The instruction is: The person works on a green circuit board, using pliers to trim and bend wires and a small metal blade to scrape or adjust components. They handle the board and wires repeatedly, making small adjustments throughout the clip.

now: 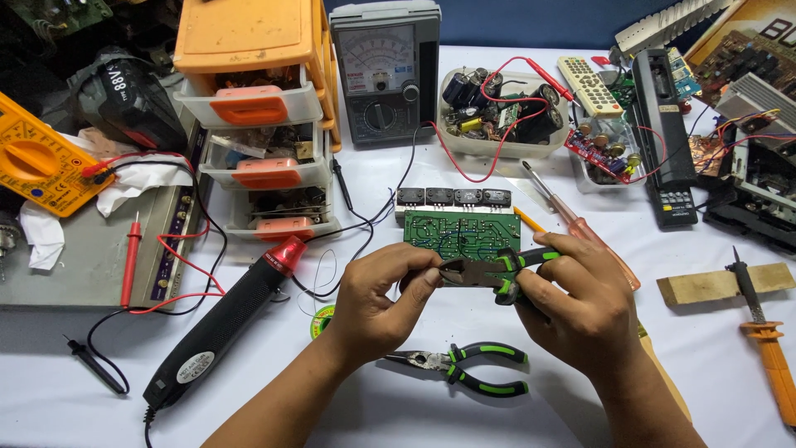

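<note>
1. A workbench covered in a white cloth (pixel 730 365) fills the view, crowded along its far edge and both sides, with a dark blue wall behind it.
2. A flat grey metal chassis (pixel 83 249) lies at the left edge, with a yellow handheld multimeter (pixel 37 162) resting on its far end and red and black test leads trailing over it.
3. An orange plastic drawer cabinet (pixel 253 99) stands at the far left, beside a grey analogue meter with a needle dial (pixel 385 75) at the far middle.
4. A black hot-air tool with a red nozzle (pixel 224 323) lies slantwise left of centre.
5. A green printed circuit board with four black transistors along its far side (pixel 461 222) lies at the centre, just beyond the hands.
6. The right hand (pixel 572 303) is clamped around green-and-black-handled cutting pliers (pixel 489 272), jaws pointing left.
7. The left hand (pixel 381 303) pinches its fingertips at the plier jaws; what they hold is too small to tell.
8. Green-and-black long-nose pliers (pixel 464 365) lie on the cloth just near the hands, towards the near edge.
9. An orange-handled soldering iron (pixel 763 332) rests across a wooden block (pixel 721 284) at the right edge.
</note>
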